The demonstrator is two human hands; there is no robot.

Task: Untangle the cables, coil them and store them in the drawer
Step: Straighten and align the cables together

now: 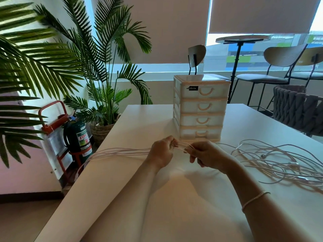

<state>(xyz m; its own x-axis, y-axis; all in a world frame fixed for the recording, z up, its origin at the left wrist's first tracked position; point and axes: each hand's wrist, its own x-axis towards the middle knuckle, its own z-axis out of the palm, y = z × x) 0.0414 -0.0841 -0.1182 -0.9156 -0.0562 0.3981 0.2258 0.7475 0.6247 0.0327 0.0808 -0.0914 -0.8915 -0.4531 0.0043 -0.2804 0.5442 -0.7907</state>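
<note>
A bundle of several white cable strands point(122, 151) runs between my two hands and trails left over the table edge. My left hand point(161, 153) grips the strands in curled fingers. My right hand point(203, 155) pinches the same strands a little to the right. A loose tangle of white cables point(279, 161) lies on the table to the right of my right hand. Behind my hands stands a white drawer unit point(201, 109) with several drawers, all pushed in.
The white table point(174, 206) drops off at its left edge. On the floor to the left stand a fire extinguisher point(78, 137) in a red stand and palm plants point(101, 95). A woven grey chair point(300, 110) sits at the right, with stools behind.
</note>
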